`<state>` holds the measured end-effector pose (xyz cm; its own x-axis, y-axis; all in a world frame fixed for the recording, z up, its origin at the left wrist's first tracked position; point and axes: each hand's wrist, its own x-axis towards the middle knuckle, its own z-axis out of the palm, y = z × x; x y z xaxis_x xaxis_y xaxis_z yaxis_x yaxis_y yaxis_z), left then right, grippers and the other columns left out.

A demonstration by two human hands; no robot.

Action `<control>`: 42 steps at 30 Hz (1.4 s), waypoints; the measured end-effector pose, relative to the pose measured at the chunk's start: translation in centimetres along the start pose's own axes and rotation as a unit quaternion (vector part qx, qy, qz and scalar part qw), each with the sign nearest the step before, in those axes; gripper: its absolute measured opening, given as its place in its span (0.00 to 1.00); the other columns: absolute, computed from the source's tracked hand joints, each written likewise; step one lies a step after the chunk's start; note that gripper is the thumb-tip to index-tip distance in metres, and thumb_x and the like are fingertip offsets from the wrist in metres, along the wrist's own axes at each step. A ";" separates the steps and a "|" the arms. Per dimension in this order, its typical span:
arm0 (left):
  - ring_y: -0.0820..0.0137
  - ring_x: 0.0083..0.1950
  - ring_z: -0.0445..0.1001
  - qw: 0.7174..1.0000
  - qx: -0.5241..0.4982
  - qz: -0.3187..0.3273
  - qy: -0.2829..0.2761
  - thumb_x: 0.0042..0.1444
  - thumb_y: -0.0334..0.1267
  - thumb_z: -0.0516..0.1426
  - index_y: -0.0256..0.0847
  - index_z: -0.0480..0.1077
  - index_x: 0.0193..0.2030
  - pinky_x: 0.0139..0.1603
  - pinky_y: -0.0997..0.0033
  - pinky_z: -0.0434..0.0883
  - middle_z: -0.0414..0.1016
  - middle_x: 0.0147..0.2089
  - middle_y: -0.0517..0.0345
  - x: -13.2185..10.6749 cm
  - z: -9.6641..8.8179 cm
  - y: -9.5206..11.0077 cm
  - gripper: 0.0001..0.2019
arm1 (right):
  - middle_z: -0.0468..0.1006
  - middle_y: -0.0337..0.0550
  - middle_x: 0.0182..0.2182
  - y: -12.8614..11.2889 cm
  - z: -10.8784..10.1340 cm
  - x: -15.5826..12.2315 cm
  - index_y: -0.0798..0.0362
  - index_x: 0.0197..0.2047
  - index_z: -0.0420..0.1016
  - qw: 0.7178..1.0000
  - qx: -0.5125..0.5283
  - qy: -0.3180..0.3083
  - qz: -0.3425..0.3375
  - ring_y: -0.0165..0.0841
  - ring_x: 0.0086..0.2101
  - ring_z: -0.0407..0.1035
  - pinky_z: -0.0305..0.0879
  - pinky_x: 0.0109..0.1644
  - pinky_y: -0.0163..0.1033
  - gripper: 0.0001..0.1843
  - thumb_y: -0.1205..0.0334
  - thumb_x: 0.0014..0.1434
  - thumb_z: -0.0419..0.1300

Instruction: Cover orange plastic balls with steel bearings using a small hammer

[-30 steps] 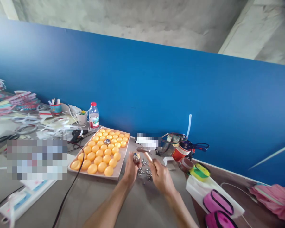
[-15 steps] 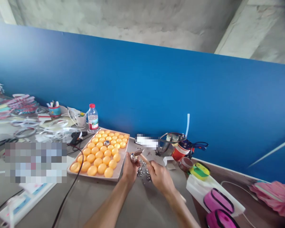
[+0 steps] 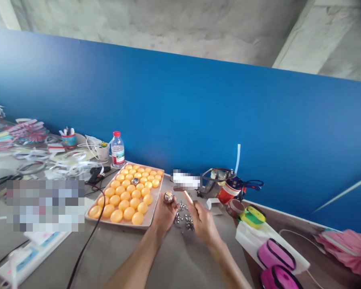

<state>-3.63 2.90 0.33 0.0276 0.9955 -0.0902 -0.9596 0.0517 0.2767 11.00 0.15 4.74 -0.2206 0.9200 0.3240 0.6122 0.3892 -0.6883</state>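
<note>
My left hand (image 3: 165, 212) is closed around a ball (image 3: 168, 196) partly covered in shiny silver studs, with a bare orange patch on top. In my right hand (image 3: 202, 221) is a small hammer (image 3: 187, 196) by its pale wooden handle, its dark head raised just right of the ball and apart from it. Loose silver studs (image 3: 188, 222) lie heaped on the table between my hands. To the left, a shallow tray (image 3: 153, 200) holds rows of orange balls (image 3: 128, 213). One silver-studded ball (image 3: 135, 181) sits among them.
A bottle with a red cap (image 3: 118, 150) stands behind the tray. A dark cable (image 3: 87, 245) crosses the tray's left corner near a power strip (image 3: 39, 257). To the right are a red container (image 3: 226, 194), a yellow-green case (image 3: 253, 216) and pink cases (image 3: 276, 255).
The hammer head has lifted away from the ball and levelled out. My left hand has shifted slightly, and the ball's orange patch now shows on top.
</note>
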 end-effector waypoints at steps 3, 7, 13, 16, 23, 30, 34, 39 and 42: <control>0.76 0.25 0.65 1.000 0.004 -0.019 -0.014 0.51 0.38 0.59 0.39 0.67 0.31 0.34 0.72 0.67 0.70 0.28 0.58 0.1 -0.1 -0.1 0.07 | 0.64 0.35 0.22 -0.6 -0.3 0.2 0.54 0.36 0.64 0.989 0.145 0.005 0.041 0.27 0.21 0.58 0.52 0.24 0.32 0.13 0.52 0.58 0.50; 0.79 0.26 0.66 0.999 0.028 -0.003 -0.016 0.48 0.34 0.60 0.40 0.67 0.35 0.35 0.76 0.66 0.69 0.30 0.61 -0.2 0.3 -0.2 0.08 | 0.62 0.31 0.21 -1.4 0.2 -0.2 0.55 0.44 0.63 0.931 0.342 -0.031 0.120 0.24 0.17 0.55 0.51 0.22 0.31 0.19 0.52 0.54 0.55; 0.77 0.28 0.68 0.999 0.031 -0.038 0.002 0.51 0.38 0.58 0.41 0.67 0.41 0.36 0.74 0.68 0.71 0.33 0.58 -0.3 0.4 0.0 0.10 | 0.65 0.32 0.21 -1.0 0.7 -2.0 0.55 0.38 0.64 0.896 0.414 -0.024 0.160 0.23 0.17 0.58 0.53 0.23 0.31 0.18 0.47 0.55 0.56; 0.75 0.28 0.69 0.998 0.024 -0.051 0.008 0.52 0.40 0.57 0.40 0.67 0.41 0.34 0.73 0.68 0.73 0.34 0.54 0.0 -0.1 0.1 0.10 | 0.66 0.33 0.22 -0.8 0.7 -2.5 0.55 0.37 0.64 0.885 0.428 -0.056 0.176 0.25 0.17 0.61 0.54 0.24 0.32 0.20 0.45 0.54 0.56; 0.72 0.31 0.73 0.998 -0.009 -0.016 0.067 0.53 0.40 0.58 0.38 0.69 0.36 0.39 0.71 0.71 0.74 0.30 0.55 -0.4 0.3 -0.3 0.08 | 0.65 0.34 0.20 -0.8 1.4 -3.7 0.55 0.32 0.65 0.908 0.380 -0.096 0.150 0.23 0.17 0.58 0.54 0.26 0.32 0.17 0.48 0.59 0.53; 0.67 0.36 0.77 0.998 -0.052 -0.016 0.045 0.56 0.41 0.56 0.37 0.70 0.27 0.51 0.59 0.69 0.76 0.30 0.54 -0.5 0.3 -0.3 0.11 | 0.65 0.36 0.32 0.5 0.9 -4.0 0.49 0.52 0.61 0.822 0.537 -0.137 0.130 0.20 0.17 0.57 0.54 0.22 0.32 0.25 0.51 0.53 0.60; 0.66 0.38 0.77 0.998 -0.050 -0.028 0.034 0.55 0.41 0.56 0.36 0.69 0.27 0.53 0.57 0.67 0.77 0.33 0.51 -0.4 0.0 -0.4 0.11 | 0.64 0.35 0.29 0.7 1.1 -4.0 0.47 0.60 0.53 0.861 0.481 -0.100 0.134 0.19 0.16 0.53 0.48 0.20 0.30 0.30 0.49 0.57 0.56; 0.64 0.44 0.76 0.995 -0.011 0.003 0.094 0.52 0.36 0.58 0.37 0.67 0.28 0.50 0.59 0.70 0.77 0.36 0.49 -0.2 -0.2 -0.5 0.06 | 0.64 0.34 0.27 0.1 1.9 -4.6 0.46 0.64 0.47 0.883 0.414 -0.143 0.171 0.20 0.15 0.54 0.49 0.18 0.30 0.37 0.46 0.56 0.56; 0.63 0.45 0.75 0.995 -0.021 0.002 0.100 0.52 0.32 0.57 0.36 0.66 0.28 0.50 0.58 0.70 0.77 0.36 0.49 -0.3 0.0 -0.4 0.04 | 0.63 0.33 0.26 -0.1 1.9 -4.7 0.47 0.65 0.48 0.889 0.413 -0.109 0.167 0.19 0.15 0.52 0.47 0.18 0.29 0.37 0.47 0.56 0.56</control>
<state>-3.23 2.58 0.22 -0.0289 0.9598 -0.2792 -0.9703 0.0402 0.2385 10.50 -4.09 2.03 -0.3285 0.9427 -0.0585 -0.0758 -0.0881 -0.9932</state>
